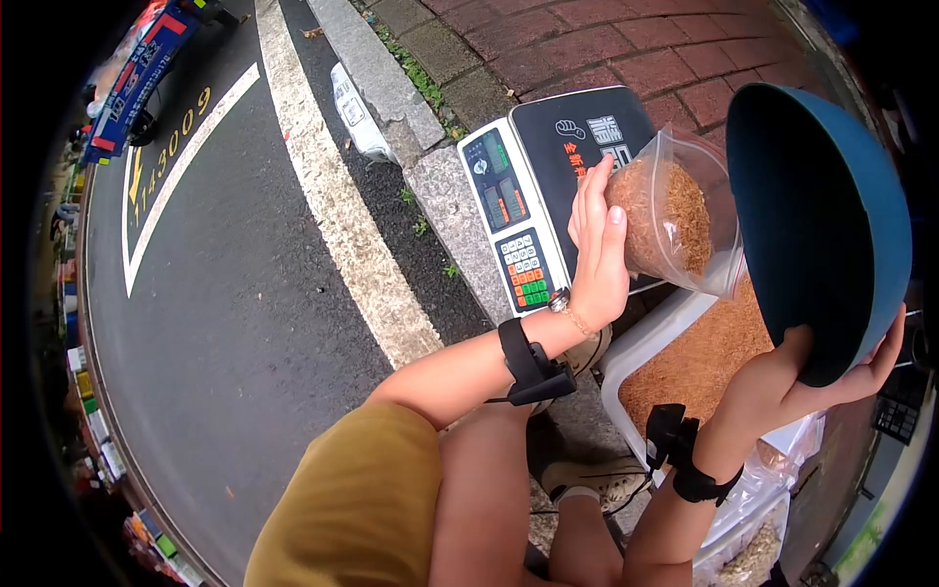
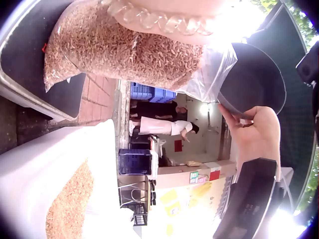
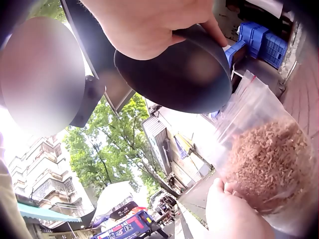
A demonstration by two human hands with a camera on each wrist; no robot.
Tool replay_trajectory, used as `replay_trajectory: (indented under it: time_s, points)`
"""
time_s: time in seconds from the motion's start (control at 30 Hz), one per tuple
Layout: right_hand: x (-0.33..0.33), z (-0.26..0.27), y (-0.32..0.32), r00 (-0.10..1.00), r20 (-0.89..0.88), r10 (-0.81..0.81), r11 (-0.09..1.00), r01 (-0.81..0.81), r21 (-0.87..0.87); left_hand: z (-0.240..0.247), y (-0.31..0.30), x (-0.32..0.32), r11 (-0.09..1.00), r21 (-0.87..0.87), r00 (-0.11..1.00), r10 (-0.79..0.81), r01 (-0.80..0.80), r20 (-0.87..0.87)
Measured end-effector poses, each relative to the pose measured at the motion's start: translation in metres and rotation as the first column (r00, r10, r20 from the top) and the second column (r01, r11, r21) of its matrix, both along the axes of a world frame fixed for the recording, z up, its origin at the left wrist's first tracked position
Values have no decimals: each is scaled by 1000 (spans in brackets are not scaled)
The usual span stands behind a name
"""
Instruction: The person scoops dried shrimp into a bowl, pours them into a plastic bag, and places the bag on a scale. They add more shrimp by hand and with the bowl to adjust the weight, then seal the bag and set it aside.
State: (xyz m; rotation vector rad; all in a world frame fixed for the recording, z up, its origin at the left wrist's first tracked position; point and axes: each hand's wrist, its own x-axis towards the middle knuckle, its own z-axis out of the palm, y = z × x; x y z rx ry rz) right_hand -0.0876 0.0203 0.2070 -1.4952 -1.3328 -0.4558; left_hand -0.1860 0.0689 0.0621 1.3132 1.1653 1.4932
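Note:
A clear zip bag (image 1: 675, 220) of reddish-brown rice grains stands on the black plate of a digital scale (image 1: 523, 210). My left hand (image 1: 597, 245) rests against the near side of this bag with its fingers straight. In the right wrist view the bag's top (image 3: 244, 99) gapes above the grains. Up at the right, my right hand (image 1: 782, 382) grips a dark blue bowl (image 1: 885, 215) by its lower rim, thumb inside and fingers beneath. The bowl is tipped on its side beside the bag, its hollow facing the bag, and no grains show inside.
Below the bag stands a white tub (image 1: 611, 391) with loose brown grains. Nearer to me are clear plastic bags (image 1: 763, 499). A stone kerb (image 1: 455, 205) runs beside the scale, with the asphalt road (image 1: 245, 342) to the left. Two people stand in a shop behind.

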Motion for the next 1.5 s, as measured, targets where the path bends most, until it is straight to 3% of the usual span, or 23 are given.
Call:
replay_trajectory:
  time_s: [0.17,0.27,0.4,0.43,0.47,0.5,0.53,0.57,0.6,0.67,0.7,0.73,0.77,0.83,0.9,0.97,1.03,1.1,1.17,1.2,1.3,1.37,1.5]
  points:
    - [5,-5,-4,991,-64,-118,992,121,32,8,-2,0,993,114,1000,29,-29,-3]
    - [15,-13,-11,920,-276,-279,959,254,-124,3,0,0,994,110,999,30,-29,-9]
    - [27,-20,-15,815,-540,-209,978,185,-98,1,1,0,996,92,999,23,-20,-29]
    - [38,-26,-24,926,-78,-370,908,343,-242,8,-1,-2,991,128,999,36,-33,-22]
    - [49,-30,-29,819,412,-400,797,533,-285,9,-1,-3,991,127,999,35,-32,-22]
    - [55,-29,-24,818,412,-401,796,534,-286,10,-1,-5,992,127,1000,17,-16,-8]
    - [61,-26,-15,909,-321,-266,963,232,-140,9,-1,-6,992,125,1000,-1,0,8]
    - [71,-25,-9,533,-836,129,977,78,200,8,-1,-5,992,123,1000,-1,0,9]
    - [97,-28,-15,407,-908,96,992,42,123,6,-1,-4,992,123,1000,6,-6,2]
    - [198,-78,-48,449,-893,-30,982,-154,-110,4,-2,-3,993,118,1000,13,-13,-3]
    - [248,-102,-64,493,-866,-78,943,-247,-225,5,-3,-3,994,107,1000,12,-11,-8]
    - [292,-125,-83,650,-690,-318,863,-103,-495,5,-3,-2,995,100,1000,10,-9,-11]
    - [305,-144,-104,654,-685,-322,864,-93,-495,6,-2,-3,995,98,1000,7,-5,-18]
    - [322,-167,-137,809,-534,-246,849,-86,-521,4,0,-3,996,93,1000,2,-1,-14]
    - [293,-169,-152,681,-622,-386,830,-37,-556,9,3,-5,996,85,1000,5,-5,5]
    - [316,-214,-140,155,-893,-423,899,197,-391,-9,15,-2,994,0,961,-102,105,257]
    - [274,-209,-120,233,-854,-466,874,268,-404,1,15,0,991,85,953,-124,105,276]
    - [211,-174,-81,404,-583,-705,704,499,-506,-1,19,3,993,47,927,-118,108,355]
    - [183,-160,-60,566,-727,-388,922,250,-297,2,21,2,993,43,926,-121,113,358]
    - [159,-144,-50,695,-671,-260,959,107,-261,7,23,-2,987,54,928,-160,150,338]
    - [84,-79,-28,853,-502,142,920,-301,-251,22,39,-13,978,72,932,-210,198,295]
    - [58,-47,-25,935,-207,288,827,-351,-438,35,49,-19,968,77,912,-251,240,324]
    - [39,-35,-18,950,-89,300,818,-304,-489,43,67,-30,924,54,876,-377,379,301]
